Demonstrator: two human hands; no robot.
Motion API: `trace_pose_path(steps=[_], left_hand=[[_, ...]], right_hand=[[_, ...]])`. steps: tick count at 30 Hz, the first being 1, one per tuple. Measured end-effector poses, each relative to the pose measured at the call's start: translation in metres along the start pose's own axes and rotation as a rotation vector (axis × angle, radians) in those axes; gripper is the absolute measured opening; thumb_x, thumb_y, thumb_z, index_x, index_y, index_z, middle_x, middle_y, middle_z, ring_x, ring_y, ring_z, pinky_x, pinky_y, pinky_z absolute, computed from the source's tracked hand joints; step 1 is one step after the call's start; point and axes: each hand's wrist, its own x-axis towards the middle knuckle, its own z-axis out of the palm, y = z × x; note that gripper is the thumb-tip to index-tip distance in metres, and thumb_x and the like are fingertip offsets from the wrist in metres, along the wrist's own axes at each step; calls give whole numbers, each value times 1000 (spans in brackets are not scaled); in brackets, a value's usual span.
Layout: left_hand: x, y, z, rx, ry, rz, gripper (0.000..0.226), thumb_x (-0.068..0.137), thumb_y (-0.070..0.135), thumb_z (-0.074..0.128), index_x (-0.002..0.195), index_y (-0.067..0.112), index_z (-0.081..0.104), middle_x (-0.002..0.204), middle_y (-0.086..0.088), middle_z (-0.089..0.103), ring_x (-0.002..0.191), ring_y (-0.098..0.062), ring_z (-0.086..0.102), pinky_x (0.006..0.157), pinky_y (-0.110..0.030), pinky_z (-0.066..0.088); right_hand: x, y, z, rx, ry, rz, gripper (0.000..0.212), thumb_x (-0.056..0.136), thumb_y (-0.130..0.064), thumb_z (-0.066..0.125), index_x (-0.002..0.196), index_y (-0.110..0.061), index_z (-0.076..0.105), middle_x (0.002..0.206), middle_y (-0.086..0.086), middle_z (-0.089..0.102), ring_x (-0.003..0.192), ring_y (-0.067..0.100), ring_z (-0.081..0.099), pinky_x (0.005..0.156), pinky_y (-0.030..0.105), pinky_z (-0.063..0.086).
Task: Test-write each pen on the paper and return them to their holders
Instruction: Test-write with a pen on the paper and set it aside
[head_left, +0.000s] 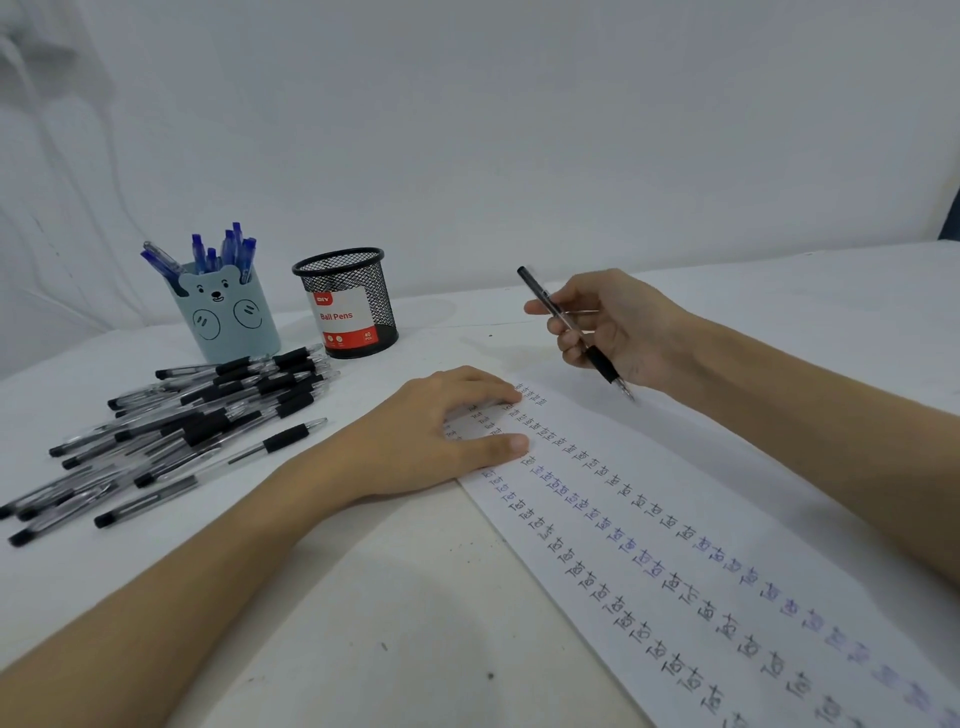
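My right hand grips a black pen with its tip just above the far end of the paper, which carries rows of "Test" in black and blue ink. My left hand presses flat on the paper's far left corner. A pile of several black pens lies on the table to the left. Behind it stand a pale blue bear holder with several blue pens and a black mesh holder labelled "Ball Pens", with no pens showing above its rim.
The white table runs to a white wall at the back. A dark object shows at the far right edge.
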Motion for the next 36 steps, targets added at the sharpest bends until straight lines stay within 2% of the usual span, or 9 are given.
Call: trace_pose_path(steps=[7, 13, 21, 24, 27, 30, 32, 34, 36], left_hand=[[1, -2, 0, 15, 3, 4, 56, 73, 60, 55, 122, 35, 59, 125, 26, 51, 114, 10, 44, 93, 2, 26], [1, -3, 1, 0, 9, 8, 58, 71, 60, 55, 122, 33, 59, 125, 25, 52, 114, 12, 44, 94, 3, 25], [3, -5, 2, 21, 15, 1, 58, 71, 61, 55, 122, 34, 59, 126, 25, 50, 115, 9, 44, 94, 3, 25], [4, -7, 4, 91, 53, -18, 56, 72, 71, 57, 118, 39, 60, 121, 21, 47, 115, 2, 43, 99, -12, 30], [4, -6, 5, 133, 94, -18, 51, 72, 66, 49, 114, 40, 62, 110, 16, 50, 104, -3, 49, 97, -29, 39], [4, -5, 7, 123, 110, -12, 40, 80, 57, 56, 114, 38, 63, 111, 14, 54, 104, -4, 51, 96, -31, 41], [5, -7, 7, 143, 108, -29, 32, 89, 48, 56, 118, 37, 61, 118, 14, 53, 111, -6, 50, 99, -30, 39], [5, -9, 5, 156, 93, -49, 32, 90, 48, 52, 120, 39, 59, 124, 15, 52, 115, -6, 48, 101, -30, 37], [4, -11, 3, 164, 71, -58, 34, 89, 54, 49, 120, 43, 57, 126, 18, 50, 117, -5, 47, 103, -32, 36]], right_hand=[[2, 3, 1, -29, 37, -13, 16, 87, -9, 53, 81, -1, 66, 58, 5, 54, 38, 10, 45, 42, 18, 40], [2, 5, 4, -33, 103, -26, 16, 85, -5, 52, 74, 0, 61, 58, 7, 52, 34, 11, 38, 39, 18, 34], [4, 3, 0, -87, 54, -38, 16, 89, -8, 50, 84, -2, 64, 65, 7, 56, 43, 13, 50, 45, 18, 42], [2, -4, -2, -137, 91, -105, 17, 90, 0, 45, 94, 2, 61, 74, 11, 58, 52, 17, 59, 50, 20, 50], [4, -6, -12, -441, 168, -240, 24, 86, 6, 51, 107, -3, 58, 83, 14, 63, 53, 14, 66, 66, 23, 57], [4, -3, -31, -909, 276, -363, 34, 78, 0, 60, 108, -15, 57, 80, 6, 71, 69, 1, 64, 79, 29, 53], [-1, -2, -41, -1067, 311, -374, 29, 74, -1, 65, 101, -12, 61, 87, 6, 66, 86, 15, 59, 72, 28, 49], [-7, 1, -51, -1155, 339, -361, 16, 72, 0, 66, 86, -8, 65, 85, 5, 62, 83, 21, 58, 59, 22, 43], [-10, 5, -60, -1192, 365, -359, 9, 73, 1, 64, 76, -7, 67, 79, 7, 65, 77, 22, 59, 54, 19, 41]])
